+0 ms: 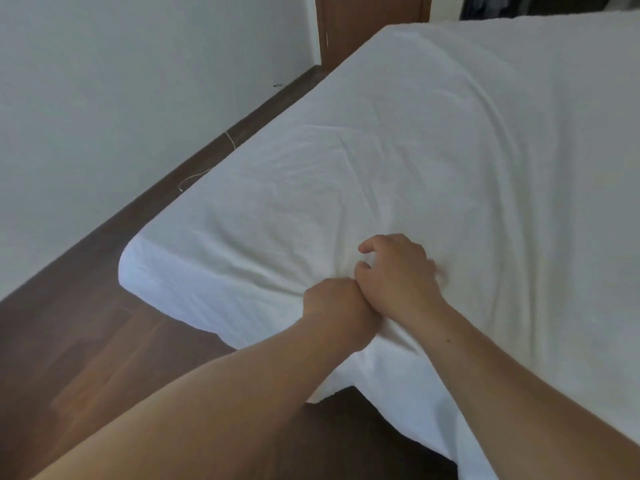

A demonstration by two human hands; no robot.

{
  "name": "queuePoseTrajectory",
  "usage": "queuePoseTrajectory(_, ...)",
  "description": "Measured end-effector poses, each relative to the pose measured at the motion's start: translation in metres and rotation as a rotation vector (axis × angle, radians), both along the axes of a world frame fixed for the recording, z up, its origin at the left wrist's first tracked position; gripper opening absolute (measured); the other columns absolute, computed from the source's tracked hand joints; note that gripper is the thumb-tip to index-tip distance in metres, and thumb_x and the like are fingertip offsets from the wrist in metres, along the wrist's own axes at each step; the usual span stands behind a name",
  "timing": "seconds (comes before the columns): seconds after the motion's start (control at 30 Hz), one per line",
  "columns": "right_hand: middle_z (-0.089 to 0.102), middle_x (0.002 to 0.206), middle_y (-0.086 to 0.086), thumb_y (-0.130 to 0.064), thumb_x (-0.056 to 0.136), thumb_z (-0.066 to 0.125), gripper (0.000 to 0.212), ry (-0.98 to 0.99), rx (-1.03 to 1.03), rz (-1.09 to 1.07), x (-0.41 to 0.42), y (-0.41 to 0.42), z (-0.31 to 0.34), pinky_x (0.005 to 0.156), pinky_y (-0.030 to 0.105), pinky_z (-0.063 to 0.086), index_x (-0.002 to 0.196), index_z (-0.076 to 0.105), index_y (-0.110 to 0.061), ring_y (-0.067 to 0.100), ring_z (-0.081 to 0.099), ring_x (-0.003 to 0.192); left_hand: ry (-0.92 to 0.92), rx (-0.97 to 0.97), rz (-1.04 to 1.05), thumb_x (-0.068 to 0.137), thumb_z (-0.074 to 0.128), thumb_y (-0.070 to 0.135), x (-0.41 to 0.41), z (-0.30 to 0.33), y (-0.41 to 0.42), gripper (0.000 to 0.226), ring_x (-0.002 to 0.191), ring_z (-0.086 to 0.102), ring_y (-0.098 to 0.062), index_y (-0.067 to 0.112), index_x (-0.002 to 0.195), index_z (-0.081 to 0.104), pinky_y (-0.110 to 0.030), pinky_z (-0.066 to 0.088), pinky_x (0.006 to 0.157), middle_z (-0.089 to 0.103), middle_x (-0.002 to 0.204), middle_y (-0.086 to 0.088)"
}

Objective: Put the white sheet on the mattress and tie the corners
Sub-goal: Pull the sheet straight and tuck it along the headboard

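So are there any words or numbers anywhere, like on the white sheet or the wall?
None: no word, label, brand, number or sign shows anywhere in this view.
The wrinkled white cotton sheet over the mattress is plain.
The pale painted wall and dark brown wooden floor carry no writing.
The left hand and right hand, bunching the sheet, bear none either.
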State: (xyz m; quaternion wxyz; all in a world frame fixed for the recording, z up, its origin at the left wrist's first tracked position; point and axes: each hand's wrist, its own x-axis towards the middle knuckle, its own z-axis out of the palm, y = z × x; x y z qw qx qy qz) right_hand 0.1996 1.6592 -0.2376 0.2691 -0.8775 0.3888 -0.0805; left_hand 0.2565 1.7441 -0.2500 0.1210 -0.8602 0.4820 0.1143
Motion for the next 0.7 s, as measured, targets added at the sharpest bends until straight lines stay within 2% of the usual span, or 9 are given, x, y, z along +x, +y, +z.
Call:
queuePoseTrajectory(0.07, 0.054, 0.139, -0.003, -0.035, 0.094, 0.052, 0.038, -0.03, 0.004, -0.068, 0.008, 0.006, -0.003, 0.112, 0.053, 0.036, 0.131, 0.06, -0.033, 0.026, 0.049, 0.129, -0.037, -0.015, -0.143, 0.095, 0.051, 0.007, 0.013, -0.002, 0.004, 0.01, 0.066, 0.051, -0.017, 0.015, 0.093, 0.057, -0.032, 0.041, 0.06, 0.052, 0.074, 0.003)
queuePoseTrajectory(0.13, 0.058, 0.136, -0.002, -0.032, 0.094, 0.053, 0.037, -0.085, 0.014, -0.115, 0.011, 0.011, -0.003, 0.11, 0.044, 0.04, 0.129, 0.062, -0.029, 0.024, 0.053, 0.126, -0.022, -0.077, -0.198, 0.096, 0.05, 0.007, 0.022, -0.005, 0.01, 0.012, 0.066, 0.051, -0.018, 0.016, 0.089, 0.054, -0.032, 0.04, 0.06, 0.047, 0.071, 0.004)
queuePoseTrajectory(0.23, 0.056, 0.135, -0.006, -0.024, 0.096, 0.055, 0.032, -0.21, 0.046, -0.187, -0.004, 0.028, -0.002, 0.1, 0.026, 0.041, 0.126, 0.064, -0.027, 0.014, 0.053, 0.124, 0.009, -0.182, -0.264, 0.098, 0.046, 0.009, 0.028, -0.009, 0.018, 0.013, 0.07, 0.052, -0.021, 0.014, 0.098, 0.057, -0.032, 0.037, 0.057, 0.041, 0.07, 0.004)
queuePoseTrajectory(0.3, 0.055, 0.133, -0.008, -0.017, 0.096, 0.056, 0.032, -0.29, -0.004, -0.246, -0.017, 0.039, 0.001, 0.092, 0.022, 0.04, 0.125, 0.065, -0.025, 0.01, 0.055, 0.119, 0.055, -0.246, -0.294, 0.1, 0.042, 0.011, 0.036, -0.01, 0.019, 0.015, 0.07, 0.053, -0.023, 0.013, 0.102, 0.056, -0.031, 0.032, 0.053, 0.042, 0.071, 0.003)
queuePoseTrajectory(0.37, 0.056, 0.132, -0.008, -0.015, 0.095, 0.056, 0.032, -0.301, -0.063, -0.301, -0.032, 0.049, -0.001, 0.09, 0.023, 0.041, 0.124, 0.065, -0.024, 0.013, 0.057, 0.115, 0.103, -0.278, -0.287, 0.106, 0.035, 0.021, 0.04, -0.006, 0.02, 0.02, 0.073, 0.055, -0.026, 0.016, 0.096, 0.052, -0.031, 0.03, 0.053, 0.051, 0.078, 0.0)
queuePoseTrajectory(0.47, 0.054, 0.134, -0.005, -0.016, 0.095, 0.056, 0.034, -0.193, -0.105, -0.297, -0.055, 0.07, -0.007, 0.097, 0.029, 0.045, 0.127, 0.063, -0.023, 0.018, 0.052, 0.122, 0.237, -0.329, -0.185, 0.11, 0.03, 0.04, 0.043, -0.003, 0.029, 0.036, 0.077, 0.051, -0.025, 0.02, 0.087, 0.048, -0.034, 0.037, 0.066, 0.059, 0.088, -0.004)
queuePoseTrajectory(0.53, 0.053, 0.137, -0.004, -0.016, 0.095, 0.056, 0.036, -0.153, -0.139, -0.268, -0.064, 0.08, -0.007, 0.1, 0.031, 0.045, 0.13, 0.062, -0.022, 0.02, 0.048, 0.127, 0.245, -0.368, -0.146, 0.111, 0.03, 0.038, 0.045, 0.003, 0.04, 0.038, 0.081, 0.053, -0.025, 0.019, 0.085, 0.05, -0.033, 0.039, 0.07, 0.056, 0.087, -0.004)
queuePoseTrajectory(0.63, 0.048, 0.144, -0.004, -0.017, 0.095, 0.054, 0.042, -0.089, -0.124, -0.263, -0.074, 0.086, -0.009, 0.101, 0.033, 0.044, 0.137, 0.056, -0.022, 0.021, 0.043, 0.133, 0.183, -0.384, -0.127, 0.112, 0.032, 0.025, 0.055, 0.009, 0.058, 0.034, 0.094, 0.061, -0.026, 0.01, 0.101, 0.061, -0.033, 0.039, 0.072, 0.06, 0.094, -0.005)
queuePoseTrajectory(0.7, 0.046, 0.148, -0.002, -0.019, 0.095, 0.053, 0.047, 0.005, -0.093, -0.229, -0.08, 0.09, -0.015, 0.101, 0.032, 0.043, 0.142, 0.052, -0.021, 0.022, 0.042, 0.135, 0.16, -0.373, -0.081, 0.112, 0.032, 0.03, 0.065, 0.012, 0.072, 0.033, 0.092, 0.055, -0.022, 0.014, 0.1, 0.058, -0.032, 0.038, 0.074, 0.056, 0.092, -0.002)
